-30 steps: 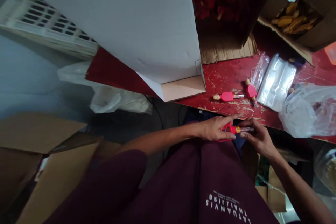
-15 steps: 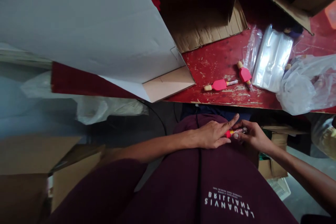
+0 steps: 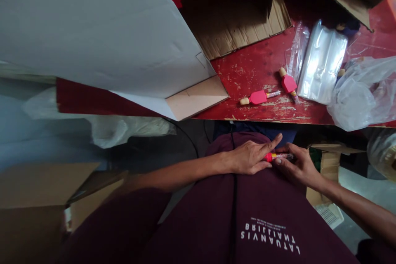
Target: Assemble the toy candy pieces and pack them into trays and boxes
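Low in front of my body, my left hand point(image 3: 252, 157) is wrapped over the red end of a small red piece with a clear tube point(image 3: 276, 156), its index finger stretched out. Fingers of my right hand point(image 3: 295, 163) pinch the tube, which has yellow and speckled colours. Most of the red end is hidden under my left palm. Beyond my hands, on the red table point(image 3: 235, 111), lie two similar pieces: a pink one with a wooden knob and clear tube point(image 3: 258, 97) and a slanted pink one point(image 3: 288, 83).
A stack of clear plastic bags point(image 3: 323, 64) lies behind the pieces, beside a crumpled plastic bag point(image 3: 355, 101). A large white cardboard panel point(image 3: 108, 33) covers the table's left. Open cardboard boxes point(image 3: 241, 37) stand at the back. More cartons point(image 3: 31, 222) sit below.
My right hand has shifted slightly to the right along the tube. My left hand stays nearly in place. The view has tilted a little.
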The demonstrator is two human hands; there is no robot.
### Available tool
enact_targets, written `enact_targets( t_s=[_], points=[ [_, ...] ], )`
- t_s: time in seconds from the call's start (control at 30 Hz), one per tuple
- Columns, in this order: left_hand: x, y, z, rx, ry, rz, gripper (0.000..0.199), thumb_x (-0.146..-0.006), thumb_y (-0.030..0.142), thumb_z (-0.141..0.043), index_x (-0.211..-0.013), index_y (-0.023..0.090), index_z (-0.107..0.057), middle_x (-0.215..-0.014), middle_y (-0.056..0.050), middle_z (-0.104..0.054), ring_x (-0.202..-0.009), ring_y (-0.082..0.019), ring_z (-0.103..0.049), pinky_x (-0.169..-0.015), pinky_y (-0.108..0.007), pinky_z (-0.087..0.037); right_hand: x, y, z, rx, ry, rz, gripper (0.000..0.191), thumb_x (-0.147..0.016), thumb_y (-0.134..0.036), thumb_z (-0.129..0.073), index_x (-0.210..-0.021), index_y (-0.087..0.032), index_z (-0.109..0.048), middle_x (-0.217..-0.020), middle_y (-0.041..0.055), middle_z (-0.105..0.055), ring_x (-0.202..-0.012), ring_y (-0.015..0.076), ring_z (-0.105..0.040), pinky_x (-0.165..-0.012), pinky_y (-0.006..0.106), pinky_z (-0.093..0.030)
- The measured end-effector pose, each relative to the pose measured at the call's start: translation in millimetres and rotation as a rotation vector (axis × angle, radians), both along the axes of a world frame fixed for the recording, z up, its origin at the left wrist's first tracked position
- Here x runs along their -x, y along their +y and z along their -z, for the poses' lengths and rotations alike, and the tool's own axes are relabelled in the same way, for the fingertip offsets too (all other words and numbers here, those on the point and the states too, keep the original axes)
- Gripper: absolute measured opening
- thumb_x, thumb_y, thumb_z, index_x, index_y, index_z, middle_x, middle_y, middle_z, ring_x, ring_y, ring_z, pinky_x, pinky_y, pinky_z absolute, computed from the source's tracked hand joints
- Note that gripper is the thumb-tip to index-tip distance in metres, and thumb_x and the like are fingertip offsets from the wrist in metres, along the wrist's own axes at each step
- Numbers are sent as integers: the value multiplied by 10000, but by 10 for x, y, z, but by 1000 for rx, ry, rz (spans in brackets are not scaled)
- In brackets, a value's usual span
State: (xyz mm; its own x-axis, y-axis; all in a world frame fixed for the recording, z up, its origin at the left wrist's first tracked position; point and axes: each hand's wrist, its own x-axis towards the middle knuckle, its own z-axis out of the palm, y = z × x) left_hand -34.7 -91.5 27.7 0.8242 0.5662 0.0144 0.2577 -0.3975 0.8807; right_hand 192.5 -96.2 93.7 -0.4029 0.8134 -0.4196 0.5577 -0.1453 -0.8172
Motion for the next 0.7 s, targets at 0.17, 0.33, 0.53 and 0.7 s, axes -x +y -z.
enact_targets(
  t_s=[0.17,0.33,0.53,0.7],
  points=[
    [-13,5,2,-35,7,5,1094,-975,319,-592,-1533,212,343,-1312,-171,-658,-1014,-256,-724,-793,-342,-565,10,-57,20,-84,-21,8,256,-921,-441,-669,-937,-188,-712,-809,55,-703,-690,166,-636,-646,291,-500],
    [-23,-10,-9,-49,33,30,1090,-986,331,-578,-1522,212,364,-1413,-202,-583,-1080,-270,-710,-810,-348,-570,86,-27,-16,232,23,147,369,-861,-529,-721,-929,-167,-710,-750,38,-700,-612,141,-592,-570,266,-458],
    [-40,-15,-41,-58,109,62,996,-1005,298,-527,-1555,182,295,-1360,-195,-613,-1104,-273,-696,-799,-334,-551,232,-19,-33,639,100,423,507,-769,-659,-754,-761,-187,-568,-474,-60,-500,-395,93,-425,-414,240,-367],
    [105,182,-69,190,125,-101,840,-910,407,-682,-1588,170,-247,-1130,-126,-721,-985,-252,-699,-821,-337,-516,116,125,-56,302,-40,99,439,-895,-610,-648,-940,-173,-661,-649,11,-632,-550,147,-572,-514,270,-454]
  ],
)
